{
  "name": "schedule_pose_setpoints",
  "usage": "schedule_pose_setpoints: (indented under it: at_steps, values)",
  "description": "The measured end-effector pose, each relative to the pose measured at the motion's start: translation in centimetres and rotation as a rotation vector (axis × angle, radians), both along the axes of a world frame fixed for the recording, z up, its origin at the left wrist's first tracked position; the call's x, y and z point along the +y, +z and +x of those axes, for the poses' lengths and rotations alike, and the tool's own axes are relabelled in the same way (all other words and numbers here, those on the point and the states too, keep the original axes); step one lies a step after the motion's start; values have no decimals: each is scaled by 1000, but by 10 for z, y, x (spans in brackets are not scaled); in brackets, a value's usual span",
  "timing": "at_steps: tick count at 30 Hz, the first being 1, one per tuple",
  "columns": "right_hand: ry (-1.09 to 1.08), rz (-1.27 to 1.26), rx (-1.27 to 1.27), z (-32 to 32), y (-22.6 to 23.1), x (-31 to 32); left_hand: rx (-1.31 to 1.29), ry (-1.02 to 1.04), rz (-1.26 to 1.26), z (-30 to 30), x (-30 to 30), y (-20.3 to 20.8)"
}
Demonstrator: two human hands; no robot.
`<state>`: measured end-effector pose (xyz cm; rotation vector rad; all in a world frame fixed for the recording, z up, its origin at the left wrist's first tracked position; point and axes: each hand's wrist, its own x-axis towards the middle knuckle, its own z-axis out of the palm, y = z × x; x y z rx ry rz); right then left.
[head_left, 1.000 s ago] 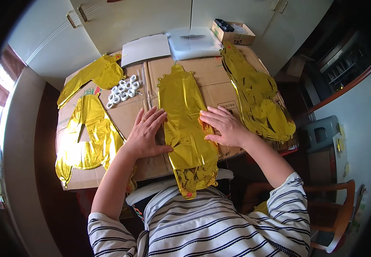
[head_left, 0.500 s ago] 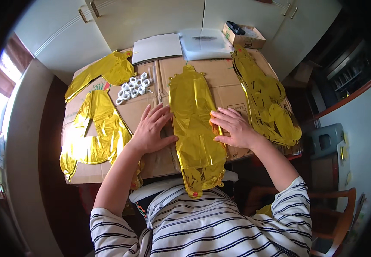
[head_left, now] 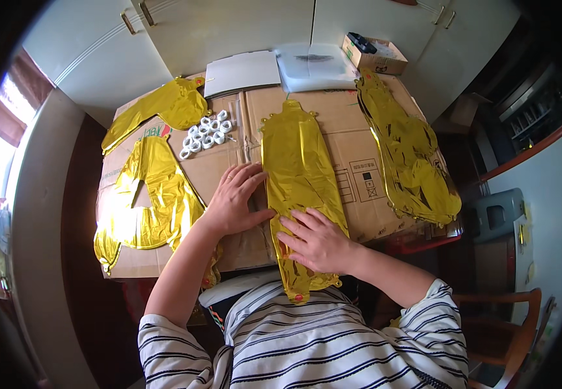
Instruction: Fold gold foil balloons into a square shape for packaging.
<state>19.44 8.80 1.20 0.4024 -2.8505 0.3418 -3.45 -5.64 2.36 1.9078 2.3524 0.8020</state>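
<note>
A flat gold foil balloon (head_left: 300,155) lies lengthwise before me, its lower end hanging over the table's near edge. My left hand (head_left: 234,200) rests along its left side, fingers slightly bent and thumb apart, the thumb tip touching the foil. My right hand (head_left: 316,241) lies open across the lower half of the balloon, fingers spread on the foil. At the left lie a gold foil balloon with a central hole (head_left: 158,223) and, beyond it, a curved gold one (head_left: 174,104). A stack of flat gold balloons (head_left: 410,146) lies at the right.
Cardboard (head_left: 365,214) covers the tabletop. Several white ribbon rolls (head_left: 202,137) sit left of the middle balloon. Along the back are white sheets (head_left: 242,74), clear plastic bags (head_left: 313,68) and a small cardboard box (head_left: 388,59). A wooden chair (head_left: 521,324) stands at the lower right.
My right hand has moved left and nearer, from the balloon's right edge onto its lower part. The left hand has barely moved.
</note>
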Motion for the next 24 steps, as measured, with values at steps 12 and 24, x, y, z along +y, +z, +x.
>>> schedule_pose_setpoints:
  at_steps: [12,24]
  values:
    - [-3,50,-16,1,-4,-1,-433,437,-324,-23,56,23]
    - [11,61,-62,1,0,0,-661,388,-370,-86,101,10]
